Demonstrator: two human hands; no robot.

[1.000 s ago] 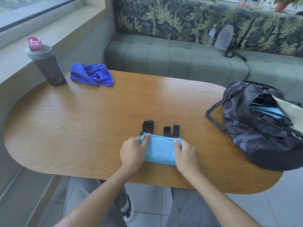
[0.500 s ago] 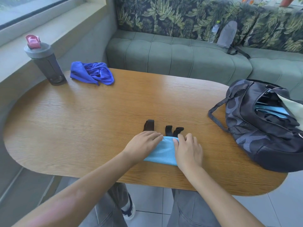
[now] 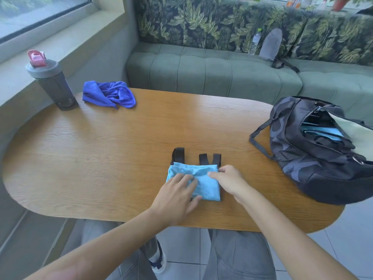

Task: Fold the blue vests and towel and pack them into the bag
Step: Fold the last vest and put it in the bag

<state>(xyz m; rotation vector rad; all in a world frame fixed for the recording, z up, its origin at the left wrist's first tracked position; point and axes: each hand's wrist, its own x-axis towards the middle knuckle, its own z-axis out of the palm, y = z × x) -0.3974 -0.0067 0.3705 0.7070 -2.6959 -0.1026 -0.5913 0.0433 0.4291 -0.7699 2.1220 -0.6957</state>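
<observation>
A folded light blue vest (image 3: 203,181) with black straps sticking out at its far edge lies near the table's front edge. My left hand (image 3: 177,196) lies flat on its left half, fingers straight. My right hand (image 3: 226,179) is at its right edge, fingers bent and pinching the fabric near the top right corner. A crumpled dark blue towel (image 3: 110,94) lies at the far left of the table. The dark patterned bag (image 3: 314,158) sits open at the right, with light blue cloth visible inside.
A grey shaker bottle (image 3: 50,81) with a pink lid stands at the table's far left. The wooden oval table (image 3: 101,158) is backed by a green sofa (image 3: 212,75), on which rest a water bottle (image 3: 254,41) and a grey pouch (image 3: 270,44).
Both hands pushed the vest's near part forward and then drew back. The left hand now lies flat on the folded vest and the right hand has shifted to its right edge.
</observation>
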